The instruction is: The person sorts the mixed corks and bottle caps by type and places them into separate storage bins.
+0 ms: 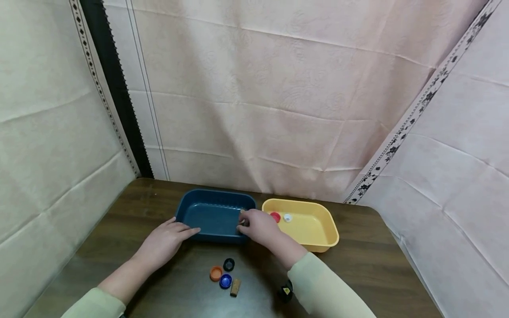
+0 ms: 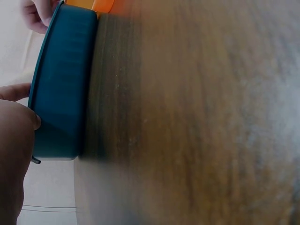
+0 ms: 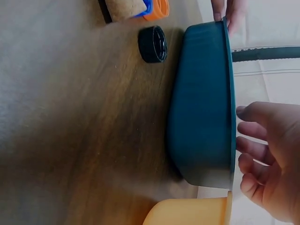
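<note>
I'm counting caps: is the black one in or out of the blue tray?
Out: the black cap rests on the table outside the blue tray.

A draped booth (image 1: 43, 145) is enclosing a wooden table (image 1: 370, 260) along the bottom of the frame: pale cloths (image 1: 270, 97) are hanging behind and at both sides, a floral border (image 1: 431, 96) is slanting down the upper right. Home or lab is remaining unclear.

Glossy plastic blue tub (image 1: 210, 216) and yellow tub (image 1: 310, 225), grainy cork stopper (image 1: 235, 287), satiny wood-grain table (image 1: 179, 296), creased matt cloth backdrop (image 1: 278, 79)
</note>
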Available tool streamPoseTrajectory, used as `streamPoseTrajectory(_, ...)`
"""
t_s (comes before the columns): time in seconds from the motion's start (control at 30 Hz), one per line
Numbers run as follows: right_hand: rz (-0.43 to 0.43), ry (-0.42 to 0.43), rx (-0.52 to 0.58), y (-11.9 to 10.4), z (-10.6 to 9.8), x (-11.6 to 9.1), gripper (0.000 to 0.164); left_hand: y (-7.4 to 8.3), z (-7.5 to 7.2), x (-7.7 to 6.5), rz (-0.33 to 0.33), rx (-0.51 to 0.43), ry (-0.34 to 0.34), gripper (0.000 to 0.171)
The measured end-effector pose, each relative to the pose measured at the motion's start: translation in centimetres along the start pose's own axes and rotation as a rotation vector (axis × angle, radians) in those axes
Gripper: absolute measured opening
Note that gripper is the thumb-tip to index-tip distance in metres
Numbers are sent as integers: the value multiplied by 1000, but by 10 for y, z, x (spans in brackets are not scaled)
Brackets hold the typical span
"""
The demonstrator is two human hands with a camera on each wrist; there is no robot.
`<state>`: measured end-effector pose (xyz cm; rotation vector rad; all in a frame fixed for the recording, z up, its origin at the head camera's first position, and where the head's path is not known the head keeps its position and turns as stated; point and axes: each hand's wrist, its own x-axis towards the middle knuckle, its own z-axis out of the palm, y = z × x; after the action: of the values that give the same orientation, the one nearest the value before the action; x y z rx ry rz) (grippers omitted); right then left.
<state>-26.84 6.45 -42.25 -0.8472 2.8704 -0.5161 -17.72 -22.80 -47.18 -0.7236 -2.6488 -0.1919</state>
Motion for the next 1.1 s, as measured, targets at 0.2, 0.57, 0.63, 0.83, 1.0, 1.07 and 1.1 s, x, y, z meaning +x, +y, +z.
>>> streamPoseTrajectory(0.2, 24, 82, 129, -4, -3, -17, 24, 0, 1, -1, -10, -11, 8, 48)
streamPoseTrajectory(0.57, -27, 192, 175, 1, 5, -58, 23, -1, 2, -3, -28, -10, -10, 46)
streamPoseTrajectory(0.63, -35, 195, 173, 2, 6, -64, 22, -1, 1, -3, -27, -11, -10, 46)
streamPoseTrajectory(0.83, -50, 208, 165, 3, 8, -76, 18, -1, 1, -2, -22, -10, -8, 46)
streamPoseTrajectory(1.0, -39, 196, 172, 0, 8, -81, 17, -1, 1, -1, -14, -13, 7, 47)
streamPoseTrajectory(1.07, -37, 187, 178, 0, 7, -82, 17, 0, 2, -1, -8, -12, 13, 47)
streamPoseTrajectory(1.1, -38, 182, 184, -1, 7, -83, 17, 0, 2, 0, -6, -12, 14, 47)
